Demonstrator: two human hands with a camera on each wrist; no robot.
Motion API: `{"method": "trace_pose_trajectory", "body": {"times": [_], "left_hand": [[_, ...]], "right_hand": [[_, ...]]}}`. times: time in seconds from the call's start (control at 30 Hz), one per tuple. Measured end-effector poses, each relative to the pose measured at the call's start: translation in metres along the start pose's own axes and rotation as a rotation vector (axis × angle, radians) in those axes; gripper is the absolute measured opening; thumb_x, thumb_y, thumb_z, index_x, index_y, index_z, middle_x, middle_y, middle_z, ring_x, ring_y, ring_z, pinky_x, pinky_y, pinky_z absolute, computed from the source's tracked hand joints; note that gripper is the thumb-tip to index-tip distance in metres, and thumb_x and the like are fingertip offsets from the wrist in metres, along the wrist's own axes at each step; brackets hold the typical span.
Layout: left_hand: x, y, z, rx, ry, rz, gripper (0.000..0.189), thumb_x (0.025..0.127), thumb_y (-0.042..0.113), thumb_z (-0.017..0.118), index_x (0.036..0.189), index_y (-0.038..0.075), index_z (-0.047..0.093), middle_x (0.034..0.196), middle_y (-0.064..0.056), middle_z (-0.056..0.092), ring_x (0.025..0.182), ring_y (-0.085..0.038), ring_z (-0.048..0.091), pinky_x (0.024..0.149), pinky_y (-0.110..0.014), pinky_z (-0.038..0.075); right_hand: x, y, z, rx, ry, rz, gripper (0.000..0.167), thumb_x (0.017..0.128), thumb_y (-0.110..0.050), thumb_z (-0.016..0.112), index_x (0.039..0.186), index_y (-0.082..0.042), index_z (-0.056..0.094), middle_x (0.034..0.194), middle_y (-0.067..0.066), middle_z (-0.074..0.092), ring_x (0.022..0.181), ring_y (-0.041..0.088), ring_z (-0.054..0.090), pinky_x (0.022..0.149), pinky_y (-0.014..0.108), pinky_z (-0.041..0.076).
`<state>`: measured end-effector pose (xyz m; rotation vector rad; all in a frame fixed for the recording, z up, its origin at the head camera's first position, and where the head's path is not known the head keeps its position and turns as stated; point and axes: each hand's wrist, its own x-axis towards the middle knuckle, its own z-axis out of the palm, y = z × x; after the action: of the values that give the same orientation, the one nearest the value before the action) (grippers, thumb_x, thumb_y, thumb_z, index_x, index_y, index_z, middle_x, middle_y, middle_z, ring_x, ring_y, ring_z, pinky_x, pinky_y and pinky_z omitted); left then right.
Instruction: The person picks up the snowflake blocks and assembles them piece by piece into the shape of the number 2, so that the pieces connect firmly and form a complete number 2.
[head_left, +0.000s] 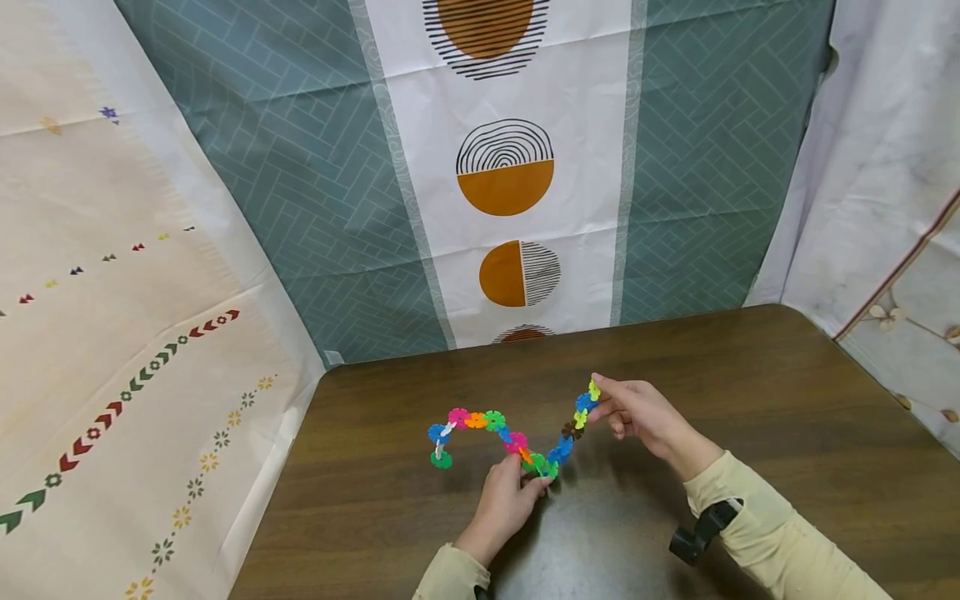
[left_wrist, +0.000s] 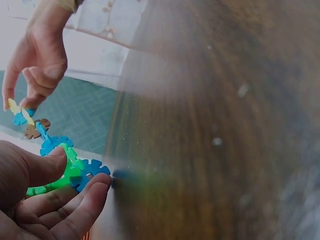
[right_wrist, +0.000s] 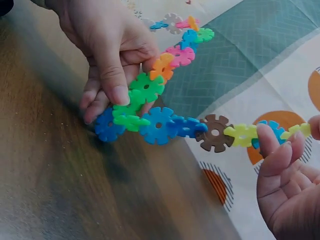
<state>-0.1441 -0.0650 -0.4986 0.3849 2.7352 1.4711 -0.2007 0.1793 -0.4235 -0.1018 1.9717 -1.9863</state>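
Note:
A chain of interlocking plastic flower discs [head_left: 493,420] in pink, orange, green, blue, brown, yellow and white bends in a wavy line above the table. My left hand [head_left: 504,502] pinches its green discs [right_wrist: 146,87] near the lower bend, with a blue disc [right_wrist: 109,125] by the fingertips. At the chain's upper right end, my right hand [head_left: 639,414] holds the yellow and blue discs between thumb and fingers. A brown disc [right_wrist: 216,133] sits between the two hands. The chain's far left end, with a green disc [head_left: 442,459], hangs free of both hands.
The brown wooden table [head_left: 360,517] lies under both hands. Behind it hangs a green and white patterned cloth [head_left: 405,208], with pale cloths on the left and right sides. A black strap [head_left: 705,530] is on the right sleeve.

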Motion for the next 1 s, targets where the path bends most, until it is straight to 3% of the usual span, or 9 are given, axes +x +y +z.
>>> {"method": "trace_pose_trajectory", "body": {"times": [0.3,0.7,1.0], "left_hand": [[0.0004,-0.0007,0.0003,-0.010,0.011,-0.008,0.019,0.087,0.016,0.074,0.095,0.006,0.060,0.071,0.006,0.068,0.061,0.001,0.056,0.058,-0.022,0.046],[-0.0014,-0.0001,0.0003,0.011,0.018,-0.007,0.020,0.087,0.016,0.075,0.094,0.007,0.058,0.069,0.008,0.067,0.059,0.001,0.055,0.056,-0.022,0.044],[-0.0028,0.0015,-0.0002,0.033,0.039,0.008,0.021,0.086,0.016,0.076,0.093,0.007,0.059,0.068,0.007,0.067,0.058,0.000,0.055,0.056,-0.022,0.044]], "right_hand": [[0.0006,0.0054,0.0022,0.014,0.057,0.003,0.061,0.099,-0.044,0.054,0.118,0.015,0.056,0.074,0.002,0.071,0.051,0.009,0.046,0.054,0.024,0.045],[-0.0015,0.0098,-0.0003,0.001,0.037,-0.039,0.054,0.101,-0.040,0.051,0.111,0.012,0.061,0.081,0.006,0.073,0.054,0.009,0.048,0.055,0.021,0.044],[-0.0043,0.0087,-0.0018,-0.024,0.026,-0.042,0.048,0.101,-0.039,0.052,0.097,0.007,0.066,0.078,0.003,0.072,0.055,0.010,0.049,0.056,0.023,0.046]]}}
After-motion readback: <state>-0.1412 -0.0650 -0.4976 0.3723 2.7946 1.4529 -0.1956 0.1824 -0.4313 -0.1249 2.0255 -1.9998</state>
